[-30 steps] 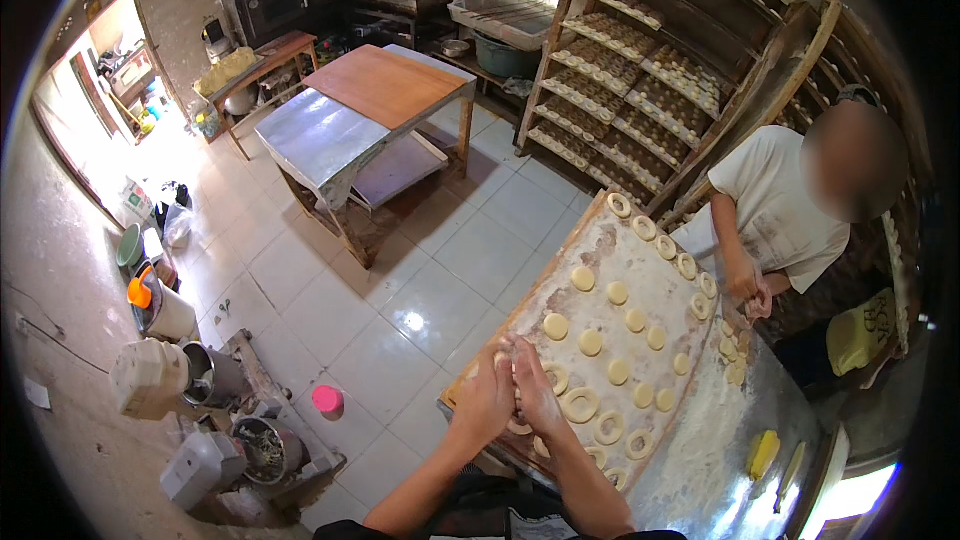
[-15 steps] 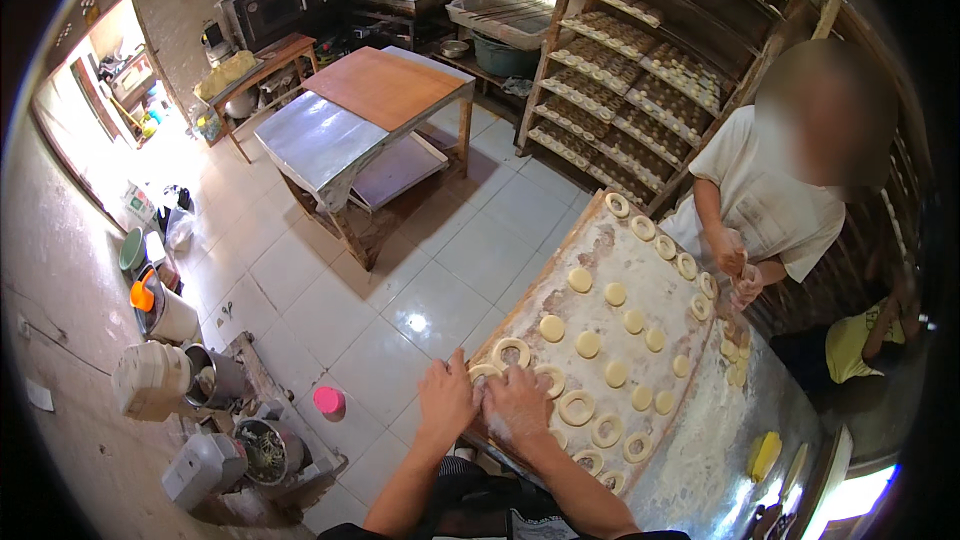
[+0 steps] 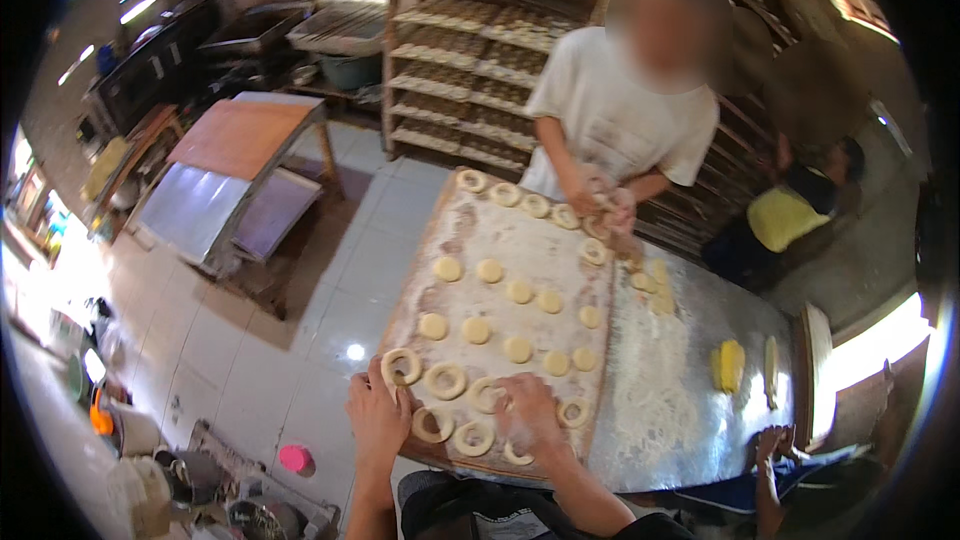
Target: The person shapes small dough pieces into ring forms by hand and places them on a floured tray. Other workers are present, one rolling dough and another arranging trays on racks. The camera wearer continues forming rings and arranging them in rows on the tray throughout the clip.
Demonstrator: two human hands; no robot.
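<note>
My left hand [image 3: 378,408] is at the near left corner of the floured board [image 3: 540,240], its finger and thumb apart beside a dough ring [image 3: 401,367]. Farther right, my right hand [image 3: 532,414] is low over the board, palm down. Its fingertips reach the edge of another dough ring [image 3: 486,395]; motion blur and the hand itself hide what they hold, if anything. Between my hands lie more rings, including a whole one [image 3: 445,381] and one nearer me [image 3: 473,438]. Small solid dough discs [image 3: 476,330] sit in rows beyond them.
Across the board, a co-worker's floury hands [image 3: 605,202] work above rings along the far edge. Dough pieces [image 3: 645,282] and a yellow object [image 3: 728,367] lie on the metal table [image 3: 690,340]. Behind stand a loaded rack [image 3: 440,70], another table [image 3: 195,205] and, on the floor, a pink container [image 3: 296,458].
The view has swung to the right. My hands, close together at the board's near left corner before, are now apart: the right has moved rightward along the rings while the left stays near the corner.
</note>
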